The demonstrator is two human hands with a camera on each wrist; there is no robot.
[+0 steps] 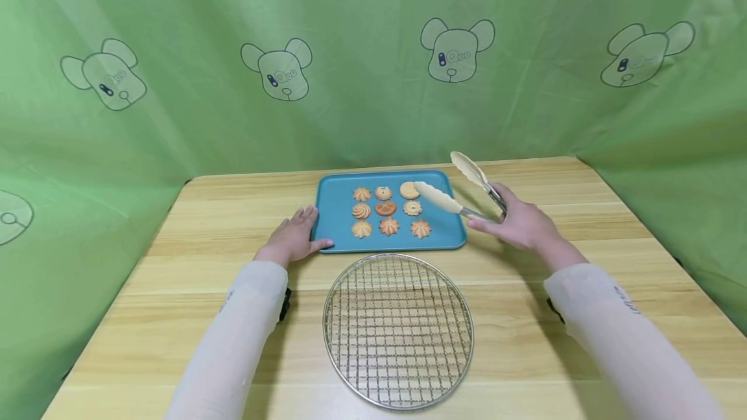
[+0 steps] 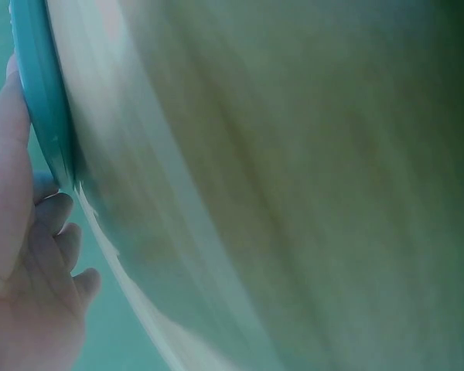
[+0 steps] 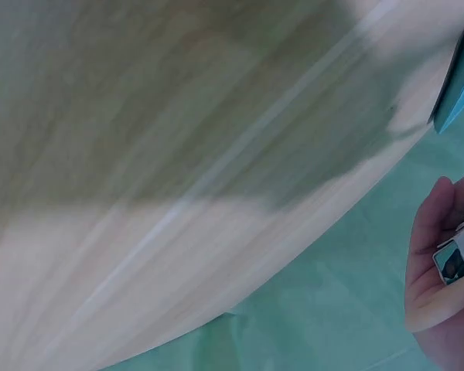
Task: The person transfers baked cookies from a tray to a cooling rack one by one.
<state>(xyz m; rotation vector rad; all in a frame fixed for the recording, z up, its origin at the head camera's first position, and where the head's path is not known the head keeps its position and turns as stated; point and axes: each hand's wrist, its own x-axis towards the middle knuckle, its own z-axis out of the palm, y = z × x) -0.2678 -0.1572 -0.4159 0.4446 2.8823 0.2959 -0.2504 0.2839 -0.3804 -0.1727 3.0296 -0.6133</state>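
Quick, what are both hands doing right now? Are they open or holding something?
Left hand: open, touching the left edge of the blue tray.
Right hand: closed around the cream-tipped tongs, which are spread apart.

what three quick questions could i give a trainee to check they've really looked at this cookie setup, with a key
1. How many cookies lie on the blue rectangular tray?

2. Look at the beige-tipped tongs in the right hand. True or false: their two tips are pressed together.

3. In the head view, where does the round wire rack lie?
a) on top of the tray
b) beyond the tray, farther from the camera
c) in front of the tray, nearer the camera

Key: 1. Nine, in three rows of three. 2. False; the tips are spread well apart. 3. c
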